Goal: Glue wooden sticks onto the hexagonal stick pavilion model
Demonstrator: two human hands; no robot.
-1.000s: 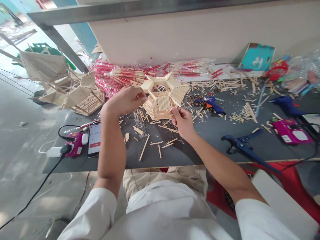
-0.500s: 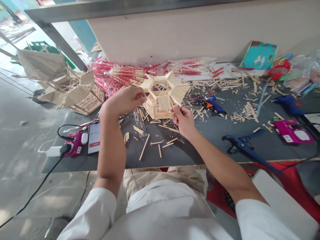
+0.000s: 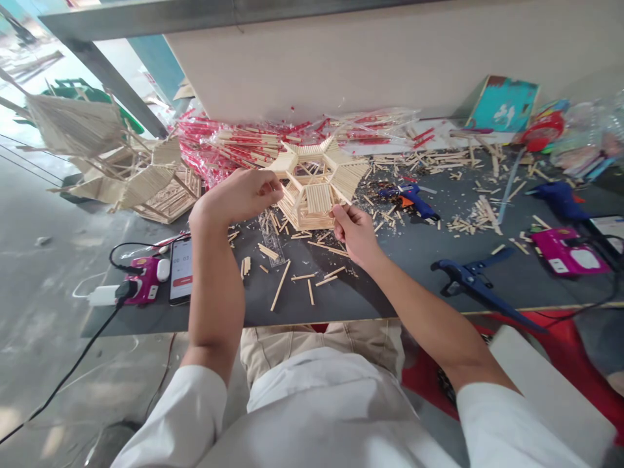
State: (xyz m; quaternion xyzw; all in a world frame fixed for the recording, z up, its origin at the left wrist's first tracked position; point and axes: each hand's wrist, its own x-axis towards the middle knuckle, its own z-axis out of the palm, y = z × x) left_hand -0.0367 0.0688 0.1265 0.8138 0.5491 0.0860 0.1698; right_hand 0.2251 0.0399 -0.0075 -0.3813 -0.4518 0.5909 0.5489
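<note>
- One right hand (image 3: 358, 234), narrow, pinching near right corner of model (image 3: 320, 199)
- One left hand (image 3: 244, 195), curled at its left edge; hold hidden, cannot tell
- Model between both, over table (image 3: 258, 309)
- Loose sticks (image 3: 280, 285) nearer, glue gun (image 3: 419, 205) right, phone (image 3: 181, 273) left

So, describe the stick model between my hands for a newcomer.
Across the dark table, find the left hand and right hand. Between them is a pale stick model. Unlike the stick structure at far left, it has no large raised panel.
</note>
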